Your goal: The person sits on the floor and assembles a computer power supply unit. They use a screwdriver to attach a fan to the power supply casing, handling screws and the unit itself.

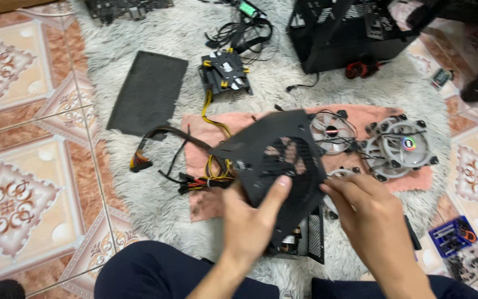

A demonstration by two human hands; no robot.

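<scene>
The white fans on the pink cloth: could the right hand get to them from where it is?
Probably yes. The right hand lies just below the white fans, nothing between; but its fingers touch the black cover.

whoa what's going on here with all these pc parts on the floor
A person sits on a shaggy rug holding a black grilled cover above an opened power supply. The left hand grips the cover's lower edge; the right hand pinches its right side. Case fans lie on a pink cloth, with a black case behind.

Even, soft indoor light — faint shadows, slight motion blur throughout, no harsh glare.
</scene>
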